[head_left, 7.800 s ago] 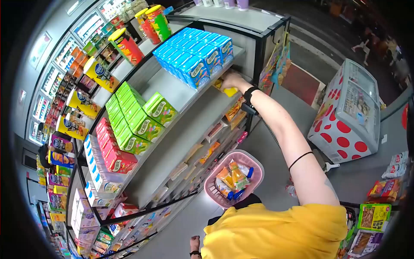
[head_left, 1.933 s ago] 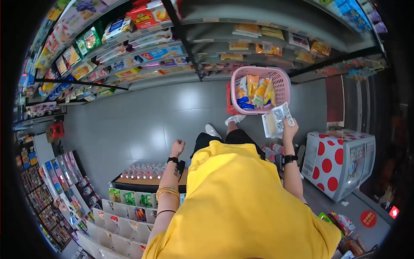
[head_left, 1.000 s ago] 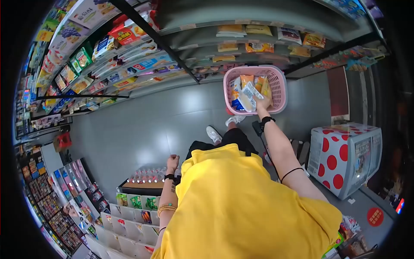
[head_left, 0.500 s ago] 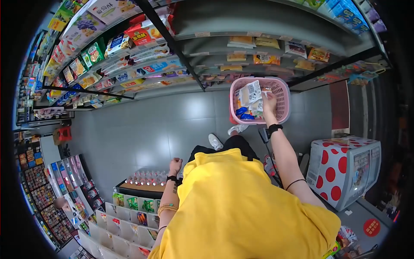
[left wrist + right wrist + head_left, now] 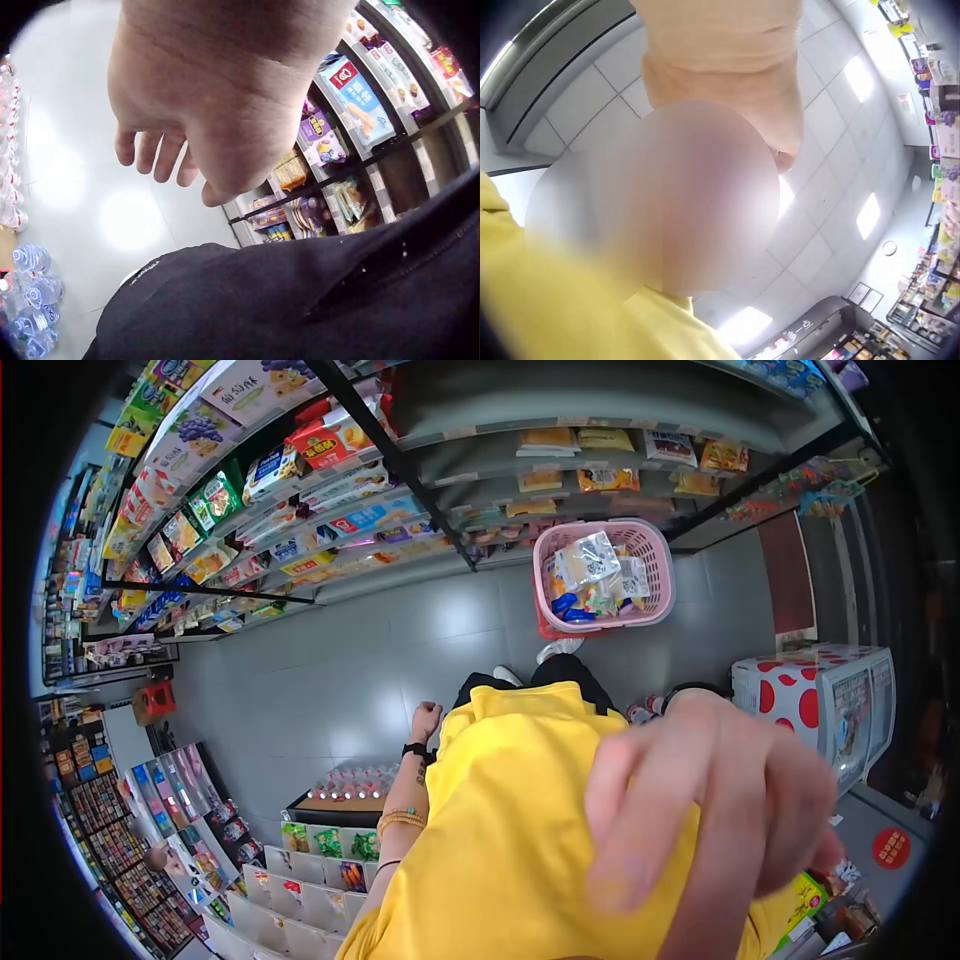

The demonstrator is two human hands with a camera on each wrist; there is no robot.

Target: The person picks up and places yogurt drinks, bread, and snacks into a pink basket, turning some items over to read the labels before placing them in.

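The right hand (image 5: 710,800) is raised close before the head camera, fingers loosely spread, with nothing held; the left hand (image 5: 427,717) hangs loosely curled and holds nothing. The snack packets (image 5: 592,575) lie inside the pink basket (image 5: 655,550) on the floor below the shelves (image 5: 560,450), well apart from both hands. The loading of the basket is judged done for these packets; whether more remain to be gathered cannot be told.

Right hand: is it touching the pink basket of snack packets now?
Apart. Head view: the right hand is raised near the camera, the pink basket down on the floor.

The basket (image 5: 655,575) is pink latticed plastic; the packets (image 5: 590,560) inside it are glossy crinkled film. Beneath it, the grey floor tiles (image 5: 340,670) shine smooth.
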